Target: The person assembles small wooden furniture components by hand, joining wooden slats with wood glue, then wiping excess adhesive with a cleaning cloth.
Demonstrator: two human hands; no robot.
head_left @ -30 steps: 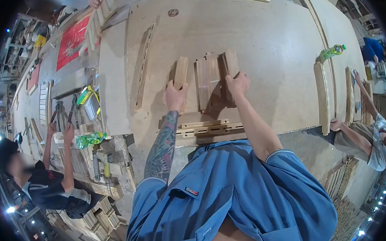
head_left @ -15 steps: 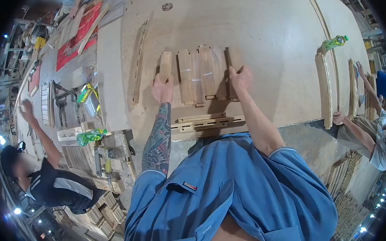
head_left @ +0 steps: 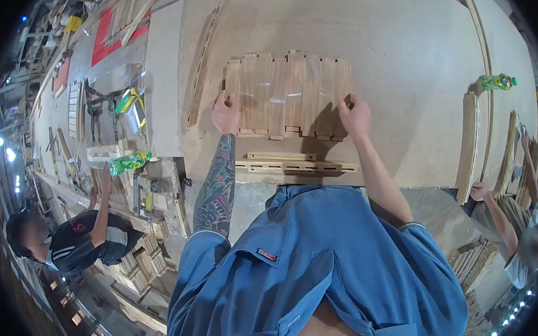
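Several narrow wooden slats (head_left: 278,94) lie side by side on the pale board tabletop (head_left: 409,84), their ends staggered. My left hand (head_left: 226,111) is closed at the lower left edge of the row, thumb and fingers pinching the outermost slat (head_left: 233,79). At the opposite end, my right hand (head_left: 355,116) is closed on the outermost right slat (head_left: 343,80). Slotted wooden strips (head_left: 297,165) lie between the row and the table's near edge. Another slotted strip (head_left: 202,65) rests to the left of the row.
A green bottle (head_left: 498,82) and long wooden pieces (head_left: 468,146) are on the right. Another green bottle (head_left: 129,164) lies on the left bench. One person (head_left: 73,239) is at the left; another person's hand (head_left: 478,192) is at the right.
The outer slats have come inward against the others, forming one row, with both hands at its ends. The view has shifted, and the person at left has lowered an arm.
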